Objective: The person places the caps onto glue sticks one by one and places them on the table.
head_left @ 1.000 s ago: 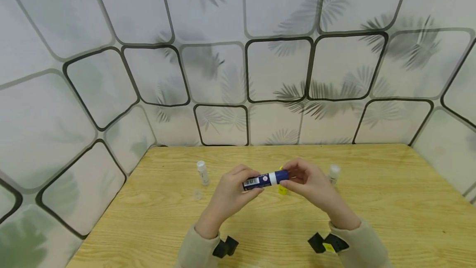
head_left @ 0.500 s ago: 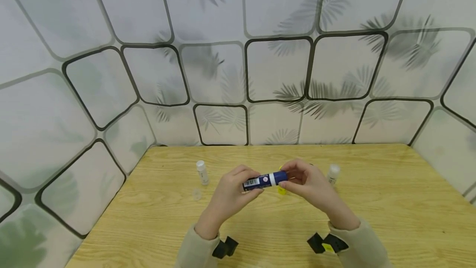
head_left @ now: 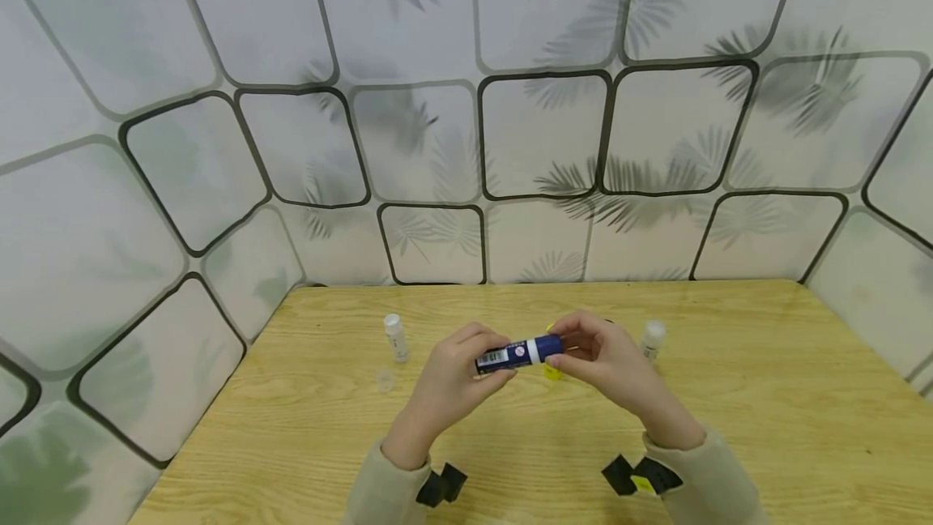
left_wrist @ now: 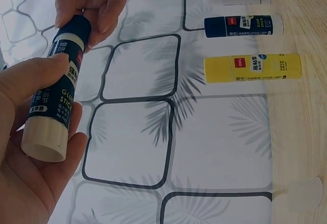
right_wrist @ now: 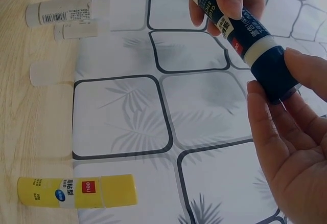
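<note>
A navy glue stick (head_left: pixel 513 355) is held in the air above the table, nearly level in the head view. My left hand (head_left: pixel 452 371) grips its barrel between thumb and fingers, near the white base (left_wrist: pixel 45 139). At the other end, my right hand (head_left: pixel 608 359) pinches the dark blue cap (right_wrist: pixel 273 73) with thumb and fingertips. A white collar (right_wrist: pixel 259 49) shows between cap and labelled barrel. Behind the hands a yellow glue stick (right_wrist: pixel 76 192) stands on the table, partly covered by the right hand in the head view.
One white glue stick (head_left: pixel 396 339) stands at the left, with a small clear cap (head_left: pixel 385 380) lying in front of it. Another white glue stick (head_left: pixel 653 339) is behind my right wrist. A second navy glue stick (left_wrist: pixel 245 25) stands beside the yellow one. Patterned fabric walls enclose the table.
My right hand and the blue cap have shifted very slightly left, toward the barrel, since the earliest frame. The left hand's grip looks the same.
</note>
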### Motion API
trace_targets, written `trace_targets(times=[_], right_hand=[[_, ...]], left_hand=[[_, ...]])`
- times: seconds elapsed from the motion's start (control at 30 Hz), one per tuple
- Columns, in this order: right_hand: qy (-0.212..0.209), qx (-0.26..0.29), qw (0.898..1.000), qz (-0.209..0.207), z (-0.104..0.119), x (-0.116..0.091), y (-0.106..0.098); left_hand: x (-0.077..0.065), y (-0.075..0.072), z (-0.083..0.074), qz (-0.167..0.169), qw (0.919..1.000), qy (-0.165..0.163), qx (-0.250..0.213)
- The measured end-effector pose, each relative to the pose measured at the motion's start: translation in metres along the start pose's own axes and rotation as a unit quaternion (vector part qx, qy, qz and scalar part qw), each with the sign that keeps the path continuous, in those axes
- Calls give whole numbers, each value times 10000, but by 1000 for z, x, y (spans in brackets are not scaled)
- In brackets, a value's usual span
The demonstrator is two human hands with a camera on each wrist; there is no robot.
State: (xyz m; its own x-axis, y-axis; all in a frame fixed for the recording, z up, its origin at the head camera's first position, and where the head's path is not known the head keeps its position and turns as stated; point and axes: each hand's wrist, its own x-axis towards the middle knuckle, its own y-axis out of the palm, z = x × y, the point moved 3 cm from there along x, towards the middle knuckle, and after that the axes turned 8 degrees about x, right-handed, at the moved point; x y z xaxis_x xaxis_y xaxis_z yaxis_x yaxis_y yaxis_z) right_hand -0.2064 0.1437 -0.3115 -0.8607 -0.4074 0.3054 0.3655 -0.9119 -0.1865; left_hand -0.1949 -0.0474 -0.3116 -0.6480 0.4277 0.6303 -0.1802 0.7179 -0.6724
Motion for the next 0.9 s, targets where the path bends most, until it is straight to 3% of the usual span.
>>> trace_targets(times=[0.33, 0.9], right_hand=[[7, 77, 9999, 134, 0, 0, 2], [48, -119, 9999, -57, -2, 0, 3]], left_hand=[[0, 1, -2, 44, 9999, 107, 47], [1, 4, -3, -21, 9998, 105, 192]])
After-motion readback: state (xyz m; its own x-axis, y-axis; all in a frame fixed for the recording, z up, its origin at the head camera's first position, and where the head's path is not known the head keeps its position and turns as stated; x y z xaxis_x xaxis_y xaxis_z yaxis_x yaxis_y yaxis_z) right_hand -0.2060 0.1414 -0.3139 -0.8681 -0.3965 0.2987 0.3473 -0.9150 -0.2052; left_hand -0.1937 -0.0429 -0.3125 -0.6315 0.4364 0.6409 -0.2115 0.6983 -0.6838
